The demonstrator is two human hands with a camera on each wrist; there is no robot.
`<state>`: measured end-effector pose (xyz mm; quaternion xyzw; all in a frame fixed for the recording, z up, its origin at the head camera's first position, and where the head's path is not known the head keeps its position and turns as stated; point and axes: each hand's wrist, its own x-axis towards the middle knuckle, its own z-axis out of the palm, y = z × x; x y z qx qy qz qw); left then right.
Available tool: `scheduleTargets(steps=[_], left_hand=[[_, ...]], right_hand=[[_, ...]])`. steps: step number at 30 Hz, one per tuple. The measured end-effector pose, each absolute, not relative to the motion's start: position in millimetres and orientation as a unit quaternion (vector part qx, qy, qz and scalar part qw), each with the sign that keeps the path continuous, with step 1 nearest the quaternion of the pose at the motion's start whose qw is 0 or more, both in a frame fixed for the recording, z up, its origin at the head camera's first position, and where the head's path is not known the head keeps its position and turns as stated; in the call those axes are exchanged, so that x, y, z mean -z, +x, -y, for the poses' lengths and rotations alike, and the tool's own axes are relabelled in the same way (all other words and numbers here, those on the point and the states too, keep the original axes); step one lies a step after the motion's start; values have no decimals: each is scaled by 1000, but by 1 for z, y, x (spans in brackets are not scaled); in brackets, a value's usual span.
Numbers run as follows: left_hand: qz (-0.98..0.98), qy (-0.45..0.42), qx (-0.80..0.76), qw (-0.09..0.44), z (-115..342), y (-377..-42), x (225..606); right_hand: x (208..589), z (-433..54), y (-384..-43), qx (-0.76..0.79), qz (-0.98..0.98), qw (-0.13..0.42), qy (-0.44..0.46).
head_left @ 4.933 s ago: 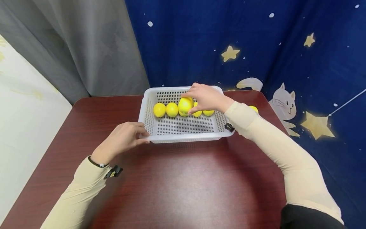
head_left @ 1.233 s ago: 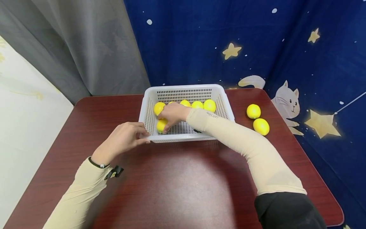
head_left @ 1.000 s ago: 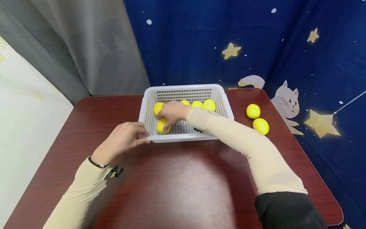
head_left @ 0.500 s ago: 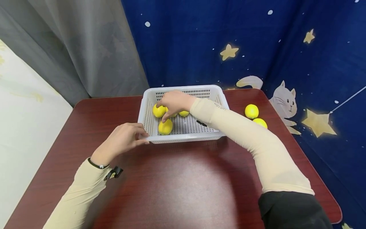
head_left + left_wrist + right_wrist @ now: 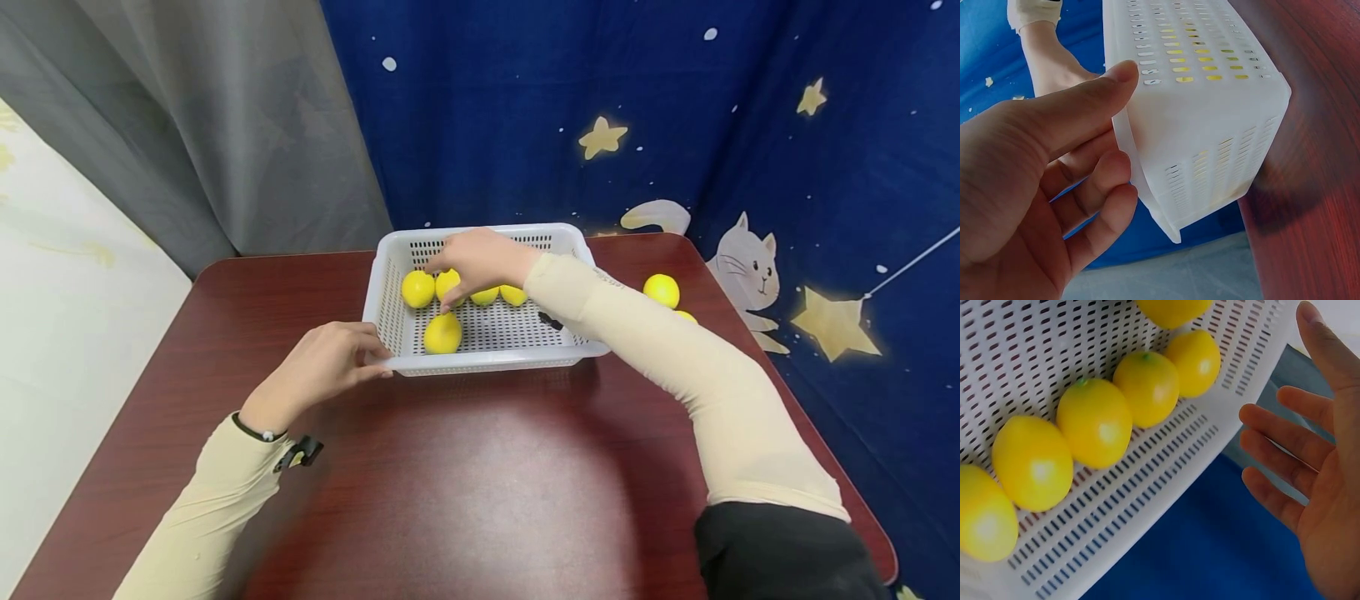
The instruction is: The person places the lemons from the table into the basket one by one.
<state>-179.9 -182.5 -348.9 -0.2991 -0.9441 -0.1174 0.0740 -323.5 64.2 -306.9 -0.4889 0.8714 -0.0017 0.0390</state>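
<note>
A white slotted plastic basket [image 5: 495, 358] stands on the table with several yellow lemons in it. Most of these lemons [image 5: 1094, 425] form a row along the back wall. One separate lemon [image 5: 442, 334] lies in front of the row, toward the basket's left. My left hand [image 5: 330, 362] pinches the rim at the front left corner; in the left wrist view its thumb [image 5: 1124, 74] presses the outer wall. Over the basket hovers my right hand [image 5: 487, 260], fingers apart and holding nothing, partly covering the row. The right wrist view shows those fingers [image 5: 1285, 434] extended beyond the rim.
On the dark red table [image 5: 480, 483], two more lemons lie right of the basket; the back one [image 5: 662, 291] shows well, the other is mostly behind the right sleeve [image 5: 705, 367]. A blue curtain [image 5: 480, 117] hangs behind the table's back edge.
My right hand has let go of the front lemon, lifted, and shifted right. That lemon sits slightly farther right than before. The left hand stays on the rim. Earlier, two lemons came onto the table's right.
</note>
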Motion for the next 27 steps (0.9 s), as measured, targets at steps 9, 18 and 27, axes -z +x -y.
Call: scheduleTargets(steps=[9,18,27], left_hand=[[942,-304,121,79,183,-180,349],[942,-302,121,80,183,-181,350],[942,-301,122,82,182,-180,349]], right_hand=[[301,-107,-323,3,-891,39,-453],[303,-132,-325,31,-903,48,-426],[302,-158,-316,23,-918,49,-392]])
